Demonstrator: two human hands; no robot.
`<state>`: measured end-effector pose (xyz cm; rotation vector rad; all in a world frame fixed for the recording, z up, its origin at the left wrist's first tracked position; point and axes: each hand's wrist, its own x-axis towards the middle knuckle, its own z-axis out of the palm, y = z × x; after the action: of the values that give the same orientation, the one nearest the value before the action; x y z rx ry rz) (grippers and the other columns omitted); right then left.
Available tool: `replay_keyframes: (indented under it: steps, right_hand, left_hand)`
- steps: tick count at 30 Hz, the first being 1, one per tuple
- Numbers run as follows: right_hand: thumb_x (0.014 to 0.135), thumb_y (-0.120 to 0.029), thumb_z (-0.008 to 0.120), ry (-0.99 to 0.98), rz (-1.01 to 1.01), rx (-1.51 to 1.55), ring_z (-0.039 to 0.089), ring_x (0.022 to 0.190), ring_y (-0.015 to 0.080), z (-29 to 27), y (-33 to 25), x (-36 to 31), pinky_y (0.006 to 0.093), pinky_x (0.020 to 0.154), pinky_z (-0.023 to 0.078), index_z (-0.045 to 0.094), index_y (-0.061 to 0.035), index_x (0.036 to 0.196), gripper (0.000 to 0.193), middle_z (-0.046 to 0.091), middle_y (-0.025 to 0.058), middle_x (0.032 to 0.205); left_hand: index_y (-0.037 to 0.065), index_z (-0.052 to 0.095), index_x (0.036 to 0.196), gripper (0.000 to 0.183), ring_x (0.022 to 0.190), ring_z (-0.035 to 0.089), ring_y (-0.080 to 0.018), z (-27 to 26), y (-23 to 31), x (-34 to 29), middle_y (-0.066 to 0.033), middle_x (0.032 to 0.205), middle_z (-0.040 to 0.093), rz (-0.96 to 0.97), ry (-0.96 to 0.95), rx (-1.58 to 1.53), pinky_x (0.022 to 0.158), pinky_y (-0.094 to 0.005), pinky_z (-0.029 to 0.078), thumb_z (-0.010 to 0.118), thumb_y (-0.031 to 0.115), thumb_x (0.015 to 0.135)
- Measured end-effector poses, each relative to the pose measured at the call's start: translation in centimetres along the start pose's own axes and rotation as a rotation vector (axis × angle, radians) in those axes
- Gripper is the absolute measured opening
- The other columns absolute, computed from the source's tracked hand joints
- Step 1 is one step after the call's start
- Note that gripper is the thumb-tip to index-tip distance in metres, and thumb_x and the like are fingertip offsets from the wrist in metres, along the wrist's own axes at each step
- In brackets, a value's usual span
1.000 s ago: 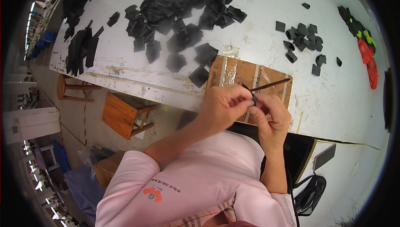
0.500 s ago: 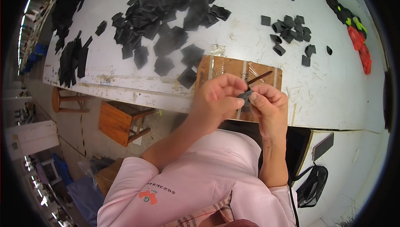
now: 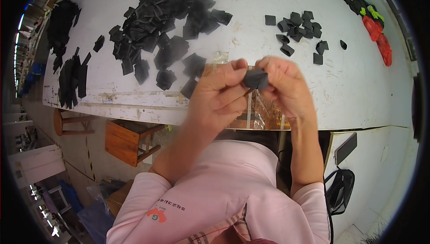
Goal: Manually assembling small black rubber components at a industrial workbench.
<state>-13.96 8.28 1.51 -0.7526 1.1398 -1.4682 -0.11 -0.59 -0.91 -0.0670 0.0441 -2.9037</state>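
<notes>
Head view: compared with half a second ago, both hands are raised toward the far edge of the brown board (image 3: 241,122), and the small black piece (image 3: 256,80), mostly covered by fingers then, now shows its broad face. The slim dark stick that slanted out past the hands cannot be made out now. Left hand (image 3: 224,89) pinches the piece's left side, its other fingers curled below; right hand (image 3: 286,83) grips the right side between thumb and fingers. Piece held above the board, matte, folded, roughly square, looks like fabric. Board wood-toned, rectangular, crossed by pale strips and glossy clear tape. White table (image 3: 349,96) scuffed and scratched, worn along the near edge. Beyond, to the left, a loose heap of flat black pieces (image 3: 152,24); to the right, a smaller cluster of squarish black pieces (image 3: 298,29), some gaping like short tubes. Far left, long narrow black strips (image 3: 71,83), stacked unevenly.
</notes>
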Motion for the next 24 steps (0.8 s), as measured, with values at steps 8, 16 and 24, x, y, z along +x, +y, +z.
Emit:
replay_keyframes:
  steps: [8,16,24]
  right_hand:
    - [0.079,-0.024,0.059,0.402,-0.297,-0.528,0.044,0.059,0.0096,0.4,1.0,-1.1,0.0193,0.052,0.035,0.055,-0.0016,0.082,0.023,0.051,0.0024,0.068]
    - [0.058,-0.014,0.075,0.382,-0.739,-0.82,0.05,0.064,0.0141,1.8,0.5,-1.9,0.0237,0.049,0.04,0.058,-0.0039,0.087,0.035,0.054,0.0045,0.077]
    - [0.063,-0.003,0.07,0.356,-0.513,-0.523,0.05,0.059,0.0115,2.4,-0.3,-2.1,0.0227,0.05,0.04,0.058,-0.002,0.078,0.019,0.055,0.0038,0.07]
  left_hand:
    - [0.001,0.047,0.115,0.039,0.076,0.055,-0.0125,1.3,-2.1,0.4,-0.0083,0.091,0.054,0.666,0.25,1.272,0.067,-0.0193,0.043,0.059,0.002,0.077]
    - [-0.001,0.058,0.087,0.011,0.08,0.051,-0.0169,2.2,-1.1,1.2,-0.0095,0.085,0.056,0.755,0.015,1.558,0.075,-0.029,0.041,0.059,-0.001,0.075]
    - [0.0,0.055,0.086,0.009,0.081,0.05,-0.0188,0.3,-0.8,0.3,-0.0104,0.085,0.055,0.733,0.0,1.016,0.075,-0.0301,0.042,0.056,0.007,0.081]
